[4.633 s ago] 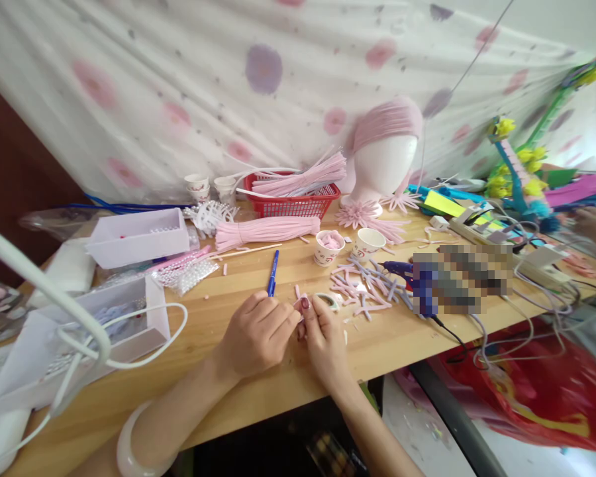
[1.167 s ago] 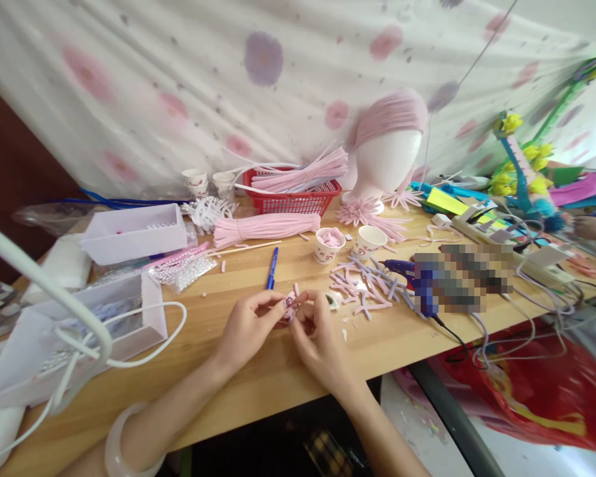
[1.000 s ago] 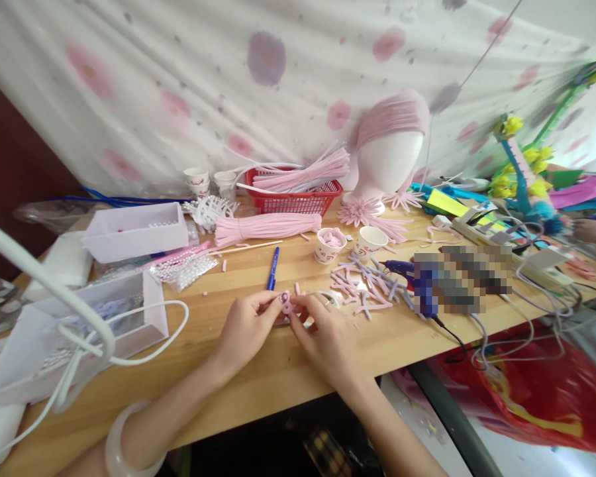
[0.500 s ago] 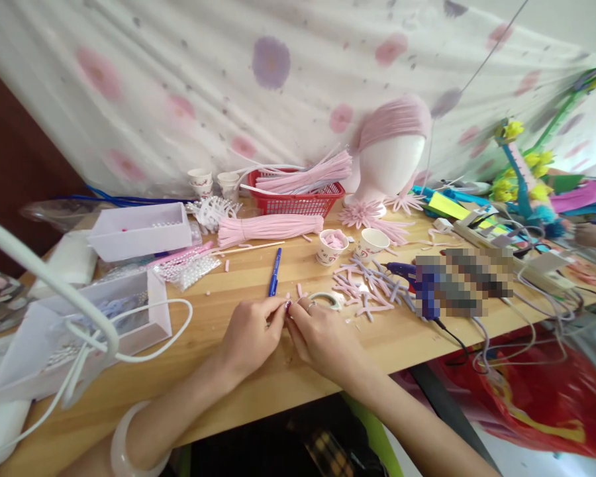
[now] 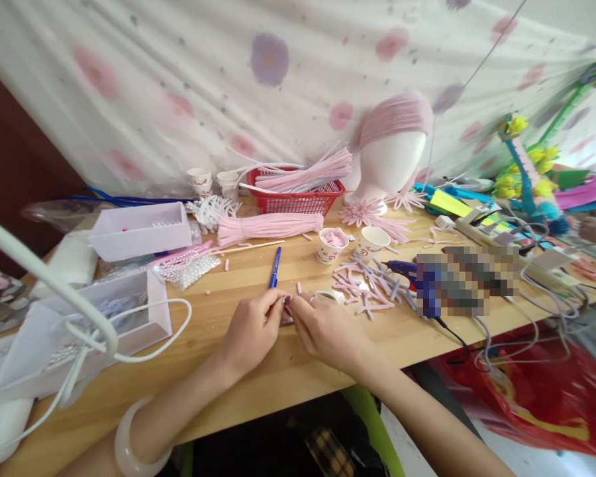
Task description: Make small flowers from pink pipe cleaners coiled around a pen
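Observation:
My left hand [image 5: 252, 329] and my right hand [image 5: 324, 330] meet fingertip to fingertip low over the wooden table [image 5: 258, 381], both closed in a pinch on a small pink foam piece [image 5: 288, 306] that is mostly hidden by the fingers. A roll of tape [image 5: 328, 296] lies just behind my right hand. A blue pen [image 5: 275, 266] lies just beyond my left hand. Cut pink and lilac foam strips [image 5: 365, 286] are scattered to the right of the hands.
Two paper cups [image 5: 332, 246] stand mid-table before a red basket [image 5: 298, 199] of pink strips and a white mannequin head [image 5: 391, 156]. White trays [image 5: 139, 232] and a white cable sit at left. A blue glue gun [image 5: 402, 268] and power strips lie at right.
Both hands have dropped from a raised hold down to the tabletop, fingers closing tighter over the pink piece. My right arm now reaches in more from the right.

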A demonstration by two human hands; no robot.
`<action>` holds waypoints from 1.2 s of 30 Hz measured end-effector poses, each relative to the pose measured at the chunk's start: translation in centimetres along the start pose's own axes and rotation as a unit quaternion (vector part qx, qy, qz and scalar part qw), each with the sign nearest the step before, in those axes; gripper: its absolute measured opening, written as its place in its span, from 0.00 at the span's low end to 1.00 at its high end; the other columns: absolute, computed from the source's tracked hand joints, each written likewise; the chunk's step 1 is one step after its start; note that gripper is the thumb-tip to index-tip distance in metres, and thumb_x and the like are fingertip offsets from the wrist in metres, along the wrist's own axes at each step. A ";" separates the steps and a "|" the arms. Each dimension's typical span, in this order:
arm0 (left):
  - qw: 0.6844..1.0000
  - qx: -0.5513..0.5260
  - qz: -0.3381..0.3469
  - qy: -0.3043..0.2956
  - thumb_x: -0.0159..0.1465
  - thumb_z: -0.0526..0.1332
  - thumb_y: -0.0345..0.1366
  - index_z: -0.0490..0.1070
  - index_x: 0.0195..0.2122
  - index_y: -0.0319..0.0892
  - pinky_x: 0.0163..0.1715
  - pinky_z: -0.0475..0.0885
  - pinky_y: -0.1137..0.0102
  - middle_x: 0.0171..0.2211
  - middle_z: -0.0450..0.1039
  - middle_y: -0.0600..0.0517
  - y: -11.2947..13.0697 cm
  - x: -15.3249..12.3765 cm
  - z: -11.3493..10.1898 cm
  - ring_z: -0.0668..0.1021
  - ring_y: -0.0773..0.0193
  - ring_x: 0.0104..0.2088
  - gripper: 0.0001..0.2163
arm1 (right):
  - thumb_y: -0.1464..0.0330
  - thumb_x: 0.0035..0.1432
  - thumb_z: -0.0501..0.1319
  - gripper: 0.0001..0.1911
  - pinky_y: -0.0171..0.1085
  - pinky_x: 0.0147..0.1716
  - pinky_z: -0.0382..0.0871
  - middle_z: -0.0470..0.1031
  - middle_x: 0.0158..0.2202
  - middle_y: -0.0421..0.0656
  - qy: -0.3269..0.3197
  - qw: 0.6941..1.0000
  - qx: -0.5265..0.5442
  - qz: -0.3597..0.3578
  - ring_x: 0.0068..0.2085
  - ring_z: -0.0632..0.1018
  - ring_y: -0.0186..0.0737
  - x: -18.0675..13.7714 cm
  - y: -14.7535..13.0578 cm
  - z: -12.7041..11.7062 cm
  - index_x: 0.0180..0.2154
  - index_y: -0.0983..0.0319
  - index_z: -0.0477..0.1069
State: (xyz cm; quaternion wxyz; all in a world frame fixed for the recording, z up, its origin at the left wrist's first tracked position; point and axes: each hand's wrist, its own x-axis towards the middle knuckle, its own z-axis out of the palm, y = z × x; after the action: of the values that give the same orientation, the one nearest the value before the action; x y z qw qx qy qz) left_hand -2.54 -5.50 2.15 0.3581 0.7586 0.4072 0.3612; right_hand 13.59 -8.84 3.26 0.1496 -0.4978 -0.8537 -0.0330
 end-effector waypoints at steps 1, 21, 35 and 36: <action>1.000 -0.013 -0.008 -0.001 0.67 0.53 0.33 0.76 0.36 0.43 0.30 0.71 0.71 0.27 0.78 0.52 0.0 0.0 0.0 0.79 0.61 0.28 0.12 | 0.77 0.62 0.49 0.09 0.38 0.28 0.59 0.73 0.29 0.48 0.007 1.000 -0.024 -0.012 0.28 0.72 0.44 0.1 -0.2 0.1 0.35 0.65 0.67; 0.968 -0.191 -0.069 0.145 0.68 0.53 0.41 0.67 0.30 0.43 0.27 0.69 0.74 0.25 0.67 0.55 2.0 -0.6 1.2 0.70 0.66 0.26 0.11 | 0.73 0.62 0.48 0.13 0.33 0.23 0.52 0.59 0.19 0.35 0.144 0.955 0.258 -0.003 0.21 0.60 0.31 1.3 -0.9 0.1 0.25 0.59 0.57; 0.972 -0.210 -0.038 0.096 0.67 0.55 0.40 0.71 0.32 0.41 0.27 0.69 0.75 0.24 0.69 0.56 1.3 -0.3 -0.1 0.73 0.67 0.26 0.11 | 0.59 0.58 0.61 0.16 0.28 0.14 0.44 0.49 0.17 0.29 -0.011 0.526 0.826 0.202 0.18 0.48 0.26 0.9 -2.0 1.6 0.25 0.61 0.63; 0.974 -0.205 -0.041 0.090 0.67 0.56 0.40 0.71 0.33 0.41 0.27 0.69 0.75 0.24 0.68 0.56 1.1 -0.2 -0.2 0.73 0.67 0.26 0.10 | 0.57 0.60 0.60 0.16 0.28 0.14 0.46 0.51 0.18 0.30 -0.016 0.546 0.814 0.197 0.18 0.50 0.27 0.6 -1.7 1.8 0.27 0.61 0.64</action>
State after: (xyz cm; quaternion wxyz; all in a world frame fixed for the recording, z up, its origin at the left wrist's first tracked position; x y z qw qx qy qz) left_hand -2.33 -6.09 3.14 0.4822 0.6158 0.3864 0.4889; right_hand 11.49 -8.83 1.88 0.4798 -0.3186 -0.3968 0.7147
